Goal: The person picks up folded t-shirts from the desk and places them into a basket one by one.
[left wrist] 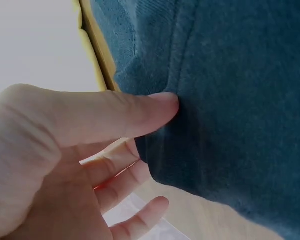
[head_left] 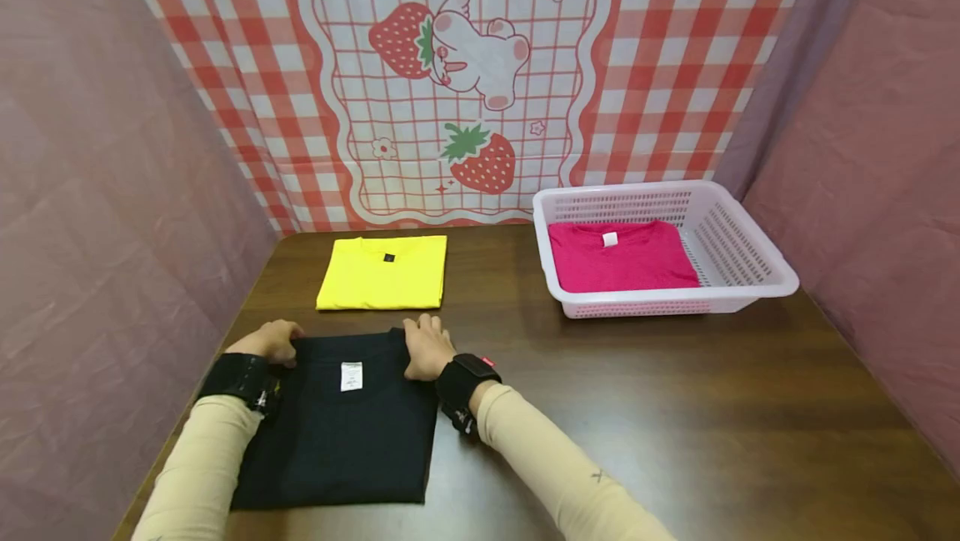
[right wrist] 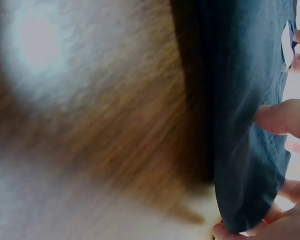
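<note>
A folded black T-shirt (head_left: 337, 441) lies on the table with its collar edge at the far side and a white label (head_left: 352, 376) near the neckline. My left hand (head_left: 267, 343) pinches its far left corner. In the left wrist view the thumb (left wrist: 139, 111) presses on top of the cloth while the fingers reach under the edge. At the far right corner, my right hand (head_left: 430, 348) grips the shirt, and the right wrist view shows the thumb (right wrist: 285, 120) on the cloth with fingertips beneath its edge.
A folded yellow T-shirt (head_left: 382, 278) lies just beyond the black one. At the back right stands a white plastic basket (head_left: 675, 298) with a folded pink T-shirt (head_left: 618, 262) in its left part. The brown table (head_left: 637, 416) meets a checked cloth (head_left: 667, 49) behind and pink curtains at both sides.
</note>
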Available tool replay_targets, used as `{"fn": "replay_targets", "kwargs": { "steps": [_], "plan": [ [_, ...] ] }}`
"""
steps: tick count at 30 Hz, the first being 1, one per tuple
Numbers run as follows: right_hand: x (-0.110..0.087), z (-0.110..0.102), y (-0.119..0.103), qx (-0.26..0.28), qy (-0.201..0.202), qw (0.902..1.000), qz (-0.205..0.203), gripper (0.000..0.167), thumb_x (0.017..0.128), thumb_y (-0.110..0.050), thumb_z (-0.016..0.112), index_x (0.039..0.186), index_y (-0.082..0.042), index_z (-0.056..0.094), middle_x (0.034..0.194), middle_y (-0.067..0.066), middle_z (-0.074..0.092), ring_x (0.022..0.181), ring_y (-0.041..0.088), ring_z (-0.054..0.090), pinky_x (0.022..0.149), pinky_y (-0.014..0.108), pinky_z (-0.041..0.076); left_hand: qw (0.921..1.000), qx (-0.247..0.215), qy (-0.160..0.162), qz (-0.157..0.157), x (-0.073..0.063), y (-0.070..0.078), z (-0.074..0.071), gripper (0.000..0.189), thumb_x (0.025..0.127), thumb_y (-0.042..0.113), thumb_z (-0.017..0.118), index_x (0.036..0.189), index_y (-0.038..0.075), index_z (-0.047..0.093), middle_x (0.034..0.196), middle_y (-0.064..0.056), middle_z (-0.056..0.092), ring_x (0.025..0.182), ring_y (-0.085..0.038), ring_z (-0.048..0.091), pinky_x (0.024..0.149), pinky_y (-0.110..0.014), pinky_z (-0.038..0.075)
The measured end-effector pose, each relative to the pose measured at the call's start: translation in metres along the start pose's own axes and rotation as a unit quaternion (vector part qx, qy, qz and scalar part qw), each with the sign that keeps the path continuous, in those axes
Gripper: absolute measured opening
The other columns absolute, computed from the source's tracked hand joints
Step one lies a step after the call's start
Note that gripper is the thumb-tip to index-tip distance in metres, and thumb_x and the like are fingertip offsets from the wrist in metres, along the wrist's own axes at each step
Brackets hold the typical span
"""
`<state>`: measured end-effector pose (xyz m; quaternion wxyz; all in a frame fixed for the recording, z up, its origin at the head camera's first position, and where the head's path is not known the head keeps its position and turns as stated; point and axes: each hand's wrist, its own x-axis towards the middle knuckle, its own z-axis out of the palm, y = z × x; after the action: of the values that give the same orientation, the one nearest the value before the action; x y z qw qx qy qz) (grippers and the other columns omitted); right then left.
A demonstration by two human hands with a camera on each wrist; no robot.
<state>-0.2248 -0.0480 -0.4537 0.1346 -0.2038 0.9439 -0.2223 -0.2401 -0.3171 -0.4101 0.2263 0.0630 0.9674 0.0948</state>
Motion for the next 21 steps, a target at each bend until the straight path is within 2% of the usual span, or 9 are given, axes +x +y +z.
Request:
{"fn": "replay_targets", "kwargs": {
  "steps": [4, 8, 12, 14, 15, 17, 19, 21],
  "plan": [
    [-0.001, -0.002, -0.002, 0.005, 0.005, 1.0, -0.006, 0.079, 0.078, -0.014, 0.079, 0.145, -0.006, 0.037, 0.14, 0.018, 0.041, 0.125, 0.032, 0.044, 0.107, 0.044, 0.039, 0.9996, -0.018, -0.01, -0.021, 0.001, -0.002, 0.001, 0.039, 0.074, -0.003, 0.067, 0.111, -0.011, 0.06, 0.105, -0.029, 0.064, 0.089, -0.034, 0.06, 0.079, -0.045, 0.053],
    [0.001, -0.004, -0.003, -0.004, 0.013, 0.9999, 0.006, 0.079, 0.077, -0.017, 0.081, 0.144, -0.008, 0.039, 0.14, 0.017, 0.046, 0.125, 0.031, 0.052, 0.103, 0.045, 0.042, 0.9977, -0.06, -0.017, -0.027, 0.001, -0.006, 0.001, 0.037, 0.074, -0.004, 0.067, 0.109, -0.011, 0.056, 0.102, -0.028, 0.061, 0.086, -0.033, 0.058, 0.072, -0.041, 0.054],
    [0.004, -0.006, -0.003, 0.043, 0.021, 0.998, 0.041, 0.075, 0.077, -0.016, 0.08, 0.141, -0.009, 0.043, 0.136, 0.015, 0.056, 0.121, 0.031, 0.057, 0.102, 0.046, 0.045, 0.9939, -0.104, -0.025, -0.024, 0.004, -0.014, 0.002, 0.035, 0.075, -0.005, 0.066, 0.106, -0.012, 0.051, 0.098, -0.025, 0.054, 0.083, -0.03, 0.053, 0.066, -0.034, 0.051],
    [0.006, -0.007, -0.003, 0.086, 0.023, 0.9943, 0.059, 0.071, 0.076, -0.015, 0.08, 0.138, -0.007, 0.046, 0.131, 0.016, 0.06, 0.117, 0.031, 0.06, 0.098, 0.044, 0.048, 0.9931, -0.113, -0.026, -0.015, 0.018, -0.032, 0.008, 0.036, 0.075, -0.003, 0.068, 0.105, -0.01, 0.05, 0.1, -0.023, 0.053, 0.085, -0.03, 0.053, 0.07, -0.035, 0.051],
    [0.006, -0.009, -0.002, 0.108, 0.024, 0.9915, 0.068, 0.068, 0.075, -0.014, 0.081, 0.135, -0.006, 0.049, 0.129, 0.016, 0.061, 0.114, 0.032, 0.061, 0.097, 0.043, 0.05, 0.9915, -0.128, -0.016, 0.016, 0.034, -0.052, 0.017, 0.035, 0.074, 0.0, 0.07, 0.103, -0.006, 0.052, 0.097, -0.019, 0.054, 0.084, -0.027, 0.053, 0.069, -0.032, 0.049],
    [0.006, -0.013, 0.0, 0.146, 0.024, 0.9849, 0.089, 0.062, 0.073, -0.013, 0.082, 0.128, -0.003, 0.055, 0.124, 0.017, 0.063, 0.109, 0.033, 0.062, 0.09, 0.041, 0.053, 0.9902, -0.129, -0.009, 0.051, 0.06, -0.084, 0.029, 0.038, 0.074, 0.008, 0.075, 0.105, -0.002, 0.055, 0.101, -0.019, 0.058, 0.088, -0.028, 0.056, 0.076, -0.034, 0.05],
    [0.008, -0.016, 0.003, 0.167, 0.028, 0.9796, 0.109, 0.049, 0.069, -0.013, 0.084, 0.111, -0.001, 0.063, 0.11, 0.014, 0.066, 0.098, 0.031, 0.063, 0.08, 0.037, 0.053, 0.9843, -0.13, 0.016, 0.118, 0.086, -0.122, 0.043, 0.039, 0.074, 0.02, 0.079, 0.104, 0.003, 0.059, 0.098, -0.012, 0.063, 0.087, -0.022, 0.059, 0.074, -0.028, 0.048],
    [0.009, -0.018, 0.006, 0.182, 0.023, 0.9746, 0.129, 0.03, 0.067, -0.013, 0.085, 0.085, -0.003, 0.064, 0.086, 0.008, 0.062, 0.081, 0.026, 0.06, 0.068, 0.032, 0.05, 0.9805, -0.135, 0.021, 0.141, 0.087, -0.132, 0.045, 0.042, 0.076, 0.027, 0.079, 0.108, 0.005, 0.063, 0.102, -0.013, 0.067, 0.09, -0.022, 0.061, 0.078, -0.029, 0.049]
  ]
}}
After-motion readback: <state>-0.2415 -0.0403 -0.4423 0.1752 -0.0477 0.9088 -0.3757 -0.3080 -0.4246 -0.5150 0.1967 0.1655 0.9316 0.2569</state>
